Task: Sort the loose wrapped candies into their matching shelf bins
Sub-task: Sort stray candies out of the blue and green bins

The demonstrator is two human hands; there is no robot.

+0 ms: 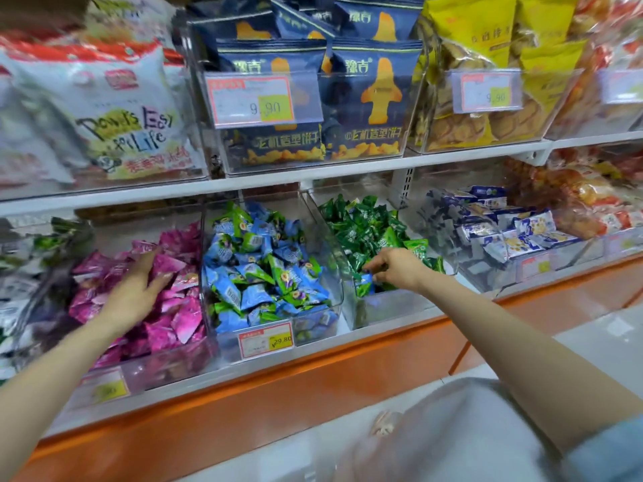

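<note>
While right fingertips (375, 266) are pinching stray blue foil-wrapped candy (363, 285) among green wrapped candies (362, 231), right hand (395, 267) is reaching into clear acrylic bin (393, 307). Left hand (135, 290) is lying flat, fingers relaxed, on pink wrapped candies (181, 318). Risk: slick wrapper slipping from light pinch, dropping back among greens; neighbouring green snagging along.

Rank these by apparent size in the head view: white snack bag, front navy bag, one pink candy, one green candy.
1. white bag
2. navy bag
3. pink candy and green candy: they look alike, so unranked.
The white bag's lead may partly be nearness.
</note>
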